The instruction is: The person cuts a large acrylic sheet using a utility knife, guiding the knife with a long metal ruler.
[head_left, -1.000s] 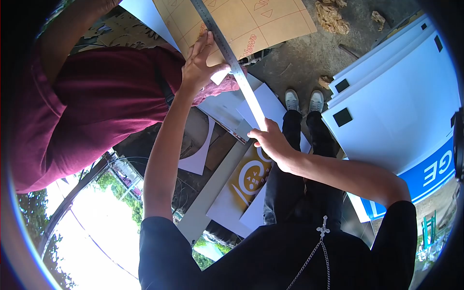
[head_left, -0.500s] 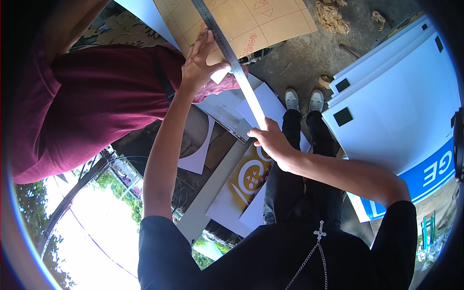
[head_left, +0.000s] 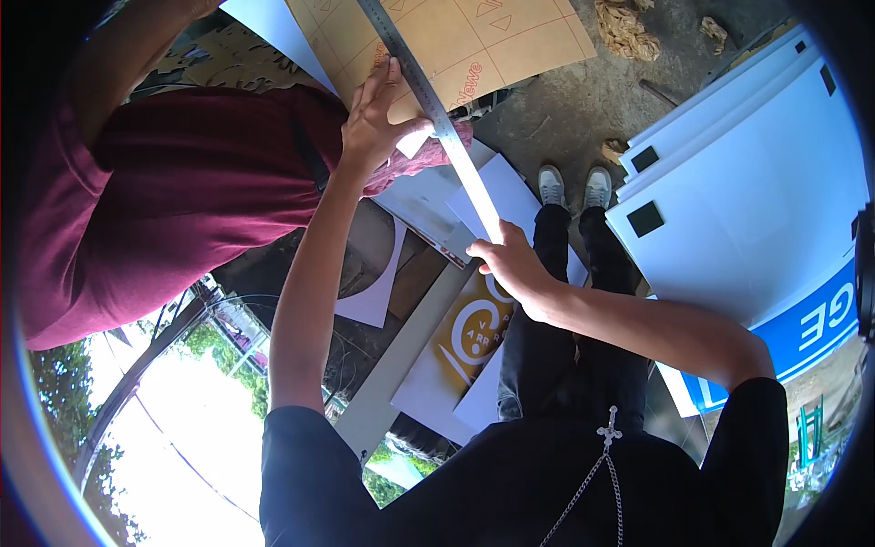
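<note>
A long metal ruler (head_left: 428, 100) lies slantwise across a brown paper-faced sheet (head_left: 533, 41) with red printed lines and lettering. My left hand (head_left: 369, 123) rests at the ruler's left side, fingers stretched along its edge over the sheet and thumb spread apart against it lower down. The ruler's near end, bright with glare, runs past the sheet toward my body. There my right hand (head_left: 519, 269) is closed around that end, thumb on the left side.
A person in a maroon shirt (head_left: 200, 182) stands close on the left. White panels with black squares (head_left: 747, 191) and a blue lettered sign (head_left: 811, 337) lean at right. Below lie a stencilled yellow-and-white board (head_left: 469, 337) and white offcuts (head_left: 378, 292). Crumpled brown paper (head_left: 627, 32) litters the floor.
Both my hands and the ruler keep nearly the same position. The other person's arm at upper left has shifted slightly, and the cross pendant on my chest has swung a little.
</note>
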The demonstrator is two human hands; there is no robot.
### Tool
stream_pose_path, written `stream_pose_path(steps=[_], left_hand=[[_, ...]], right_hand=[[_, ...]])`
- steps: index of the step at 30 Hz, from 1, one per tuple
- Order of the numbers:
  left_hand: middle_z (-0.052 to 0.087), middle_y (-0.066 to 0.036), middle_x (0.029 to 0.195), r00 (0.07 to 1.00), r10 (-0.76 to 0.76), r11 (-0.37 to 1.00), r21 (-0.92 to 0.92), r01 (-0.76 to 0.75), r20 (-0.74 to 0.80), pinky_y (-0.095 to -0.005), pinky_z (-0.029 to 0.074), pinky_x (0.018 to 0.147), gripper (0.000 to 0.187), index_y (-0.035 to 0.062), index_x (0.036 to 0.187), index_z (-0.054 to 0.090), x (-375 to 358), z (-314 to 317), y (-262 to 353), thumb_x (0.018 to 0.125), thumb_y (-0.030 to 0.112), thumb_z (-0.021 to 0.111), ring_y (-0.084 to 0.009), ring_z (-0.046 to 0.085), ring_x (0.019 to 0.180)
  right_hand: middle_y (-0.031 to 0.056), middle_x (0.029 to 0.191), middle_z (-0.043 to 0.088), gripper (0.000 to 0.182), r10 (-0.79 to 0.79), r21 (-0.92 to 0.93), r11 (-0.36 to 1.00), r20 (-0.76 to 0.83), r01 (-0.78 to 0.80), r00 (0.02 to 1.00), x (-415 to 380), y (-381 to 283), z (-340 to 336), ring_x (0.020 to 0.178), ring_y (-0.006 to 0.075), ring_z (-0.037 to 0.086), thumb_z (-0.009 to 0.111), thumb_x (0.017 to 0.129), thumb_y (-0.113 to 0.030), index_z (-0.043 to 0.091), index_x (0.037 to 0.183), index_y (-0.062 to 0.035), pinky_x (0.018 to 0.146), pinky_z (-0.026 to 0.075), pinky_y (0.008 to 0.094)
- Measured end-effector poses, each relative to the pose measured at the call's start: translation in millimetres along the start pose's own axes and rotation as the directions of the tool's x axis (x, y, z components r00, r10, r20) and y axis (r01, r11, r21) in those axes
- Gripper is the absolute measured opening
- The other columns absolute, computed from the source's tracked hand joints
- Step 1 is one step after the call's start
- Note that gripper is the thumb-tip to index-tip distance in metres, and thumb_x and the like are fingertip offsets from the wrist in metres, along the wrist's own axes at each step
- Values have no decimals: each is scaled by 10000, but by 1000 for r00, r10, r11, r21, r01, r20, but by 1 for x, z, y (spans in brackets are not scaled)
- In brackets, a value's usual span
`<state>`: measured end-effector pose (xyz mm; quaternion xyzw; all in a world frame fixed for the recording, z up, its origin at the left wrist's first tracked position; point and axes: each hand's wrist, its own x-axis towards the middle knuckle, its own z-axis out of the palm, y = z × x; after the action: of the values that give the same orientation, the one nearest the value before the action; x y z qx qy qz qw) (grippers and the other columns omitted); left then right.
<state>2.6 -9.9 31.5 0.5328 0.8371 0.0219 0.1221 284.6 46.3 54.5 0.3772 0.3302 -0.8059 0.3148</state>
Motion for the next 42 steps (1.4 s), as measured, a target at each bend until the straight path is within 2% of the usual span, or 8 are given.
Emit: stream_pose_path(steps=[20,34,40,42], left_hand=[[396,-163,1528,1000,-5,1000,-12,5,5,-417,427,1085,1041,78,1520,354,-1,0,1,663,383,860,-345,453,1332],[397,-164,1527,1000,8,1000,-13,-8,-4,-414,433,1080,1045,38,1503,369,0,1,-2,653,380,872,-345,455,1329],[405,-165,1521,998,-45,998,43,43,45,-415,419,1091,1060,36,1500,373,1,-4,4,639,389,882,-337,448,1335],[426,-155,1506,997,59,997,40,-60,42,-405,410,1098,1044,43,1492,391,4,-6,-1,640,397,882,-327,448,1338]], right_hand=[[245,1455,284,695,-24,-13,1000,4,24,1000,0,2,0,1331,385,395,562,900,-339,303,1381,91,1088,367,478],[252,1407,327,678,-18,-8,1000,-17,18,1000,-4,-2,1,1300,379,418,569,897,-337,331,1352,106,1076,374,459],[246,1406,328,667,-31,-9,999,-20,31,999,-3,-2,1,1294,385,422,563,897,-342,338,1342,100,1068,380,464],[242,1399,335,661,-28,-5,1000,-24,28,999,-3,-1,2,1284,385,431,562,897,-347,342,1335,97,1060,386,468]])
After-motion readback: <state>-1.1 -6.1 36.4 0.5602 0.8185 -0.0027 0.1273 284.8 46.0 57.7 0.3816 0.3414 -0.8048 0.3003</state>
